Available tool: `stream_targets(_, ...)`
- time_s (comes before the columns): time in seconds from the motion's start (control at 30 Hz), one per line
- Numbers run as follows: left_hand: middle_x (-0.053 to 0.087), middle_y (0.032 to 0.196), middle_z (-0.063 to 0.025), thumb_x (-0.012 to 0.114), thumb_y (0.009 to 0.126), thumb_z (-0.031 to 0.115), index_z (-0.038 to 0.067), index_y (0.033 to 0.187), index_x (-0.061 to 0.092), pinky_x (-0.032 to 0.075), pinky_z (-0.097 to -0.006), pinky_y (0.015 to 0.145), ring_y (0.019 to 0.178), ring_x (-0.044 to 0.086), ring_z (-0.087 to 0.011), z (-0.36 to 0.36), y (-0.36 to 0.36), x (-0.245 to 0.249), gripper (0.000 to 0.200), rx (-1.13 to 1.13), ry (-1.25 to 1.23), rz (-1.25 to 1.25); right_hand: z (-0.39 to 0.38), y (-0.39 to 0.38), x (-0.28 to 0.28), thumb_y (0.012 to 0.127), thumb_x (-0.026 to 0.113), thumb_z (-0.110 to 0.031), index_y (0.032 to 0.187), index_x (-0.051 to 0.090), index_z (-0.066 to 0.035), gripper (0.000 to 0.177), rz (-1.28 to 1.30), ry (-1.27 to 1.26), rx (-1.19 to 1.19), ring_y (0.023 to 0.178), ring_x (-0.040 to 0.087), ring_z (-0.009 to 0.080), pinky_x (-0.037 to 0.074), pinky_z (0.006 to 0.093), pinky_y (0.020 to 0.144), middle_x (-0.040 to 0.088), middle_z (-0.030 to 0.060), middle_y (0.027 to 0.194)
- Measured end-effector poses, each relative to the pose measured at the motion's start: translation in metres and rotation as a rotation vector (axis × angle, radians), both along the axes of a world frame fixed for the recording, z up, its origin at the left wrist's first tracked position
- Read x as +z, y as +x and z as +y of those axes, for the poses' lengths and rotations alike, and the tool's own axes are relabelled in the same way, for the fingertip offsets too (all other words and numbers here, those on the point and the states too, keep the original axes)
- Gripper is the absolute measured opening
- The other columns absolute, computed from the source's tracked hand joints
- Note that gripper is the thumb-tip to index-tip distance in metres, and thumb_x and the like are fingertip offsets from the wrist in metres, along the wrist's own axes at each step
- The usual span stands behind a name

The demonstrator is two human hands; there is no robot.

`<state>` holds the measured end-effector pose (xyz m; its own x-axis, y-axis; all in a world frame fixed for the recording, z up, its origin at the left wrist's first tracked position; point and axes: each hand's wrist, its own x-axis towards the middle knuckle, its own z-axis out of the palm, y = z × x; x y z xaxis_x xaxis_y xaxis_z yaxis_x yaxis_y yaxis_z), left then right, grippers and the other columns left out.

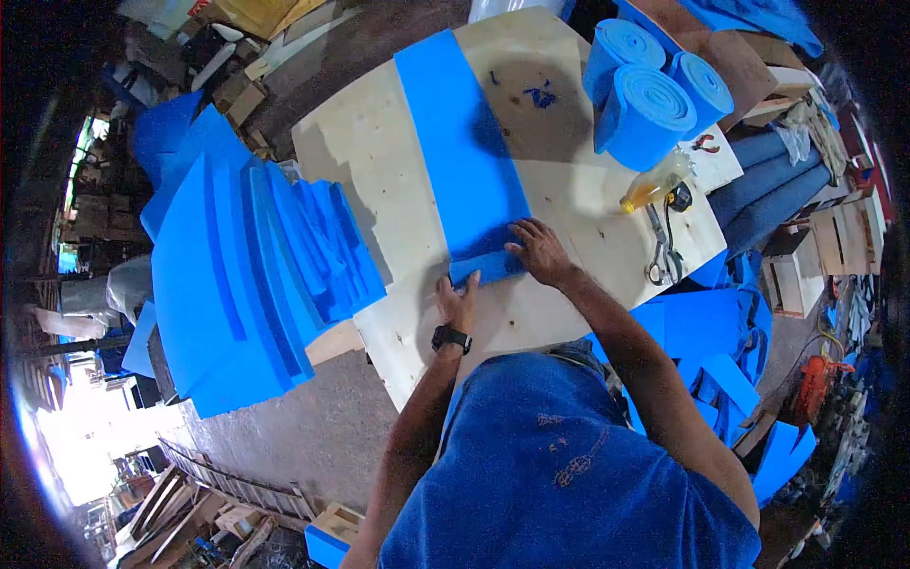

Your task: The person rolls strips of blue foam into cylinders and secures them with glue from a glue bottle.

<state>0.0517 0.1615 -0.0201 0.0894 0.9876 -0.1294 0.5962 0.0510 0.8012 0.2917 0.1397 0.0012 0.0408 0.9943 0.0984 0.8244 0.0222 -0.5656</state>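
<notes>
A long strip of blue foam lies flat across the plywood table, with its near end turned over into a small fold or roll. At the left end of this fold, my left hand grips the foam, thumb on top; a dark watch is on the wrist. My right hand holds the fold's right end, its fingers curled over the foam. Part of the fingers on both hands is hidden. Three finished-looking foam rolls stand upright at the table's far right.
Right of the strip lie scissors, a tape measure, a bottle of yellowish liquid and red-handled pliers. Stacked blue foam sheets overlap the table's left side. Blue scraps lie beyond the strip; foam offcuts are at right.
</notes>
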Motion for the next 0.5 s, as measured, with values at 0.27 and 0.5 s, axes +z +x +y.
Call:
stream_targets(0.27, 0.068, 0.11, -0.0201, 0.068, 0.09, 0.051, -0.002, 0.125, 0.059, 0.049, -0.0415, 0.092, 0.102, 0.065, -0.0294, 0.038, 0.018, 0.002, 0.064, 0.112, 0.073, -0.028, -0.032, -0.005, -0.019, 0.095, 0.065, -0.041, 0.138, 0.047, 0.001, 0.063, 0.663, 0.079, -0.25, 0.118, 0.057, 0.0395, 0.045, 0.0481, 0.101, 0.06, 0.0258, 0.124)
stream_targets(0.5, 0.069, 0.098, -0.0146, 0.071, 0.09, 0.046, -0.001, 0.122, 0.062, 0.055, -0.0404, 0.079, 0.09, 0.066, -0.0256, 0.004, -0.009, 0.037, 0.057, 0.007, -0.087, -0.165, -0.086, -0.008, 0.031, 0.091, 0.073, -0.033, 0.14, 0.045, 0.001, 0.066, 0.668, -0.134, -0.259, 0.099, 0.067, 0.0305, 0.053, 0.0422, 0.087, 0.066, 0.0237, 0.113)
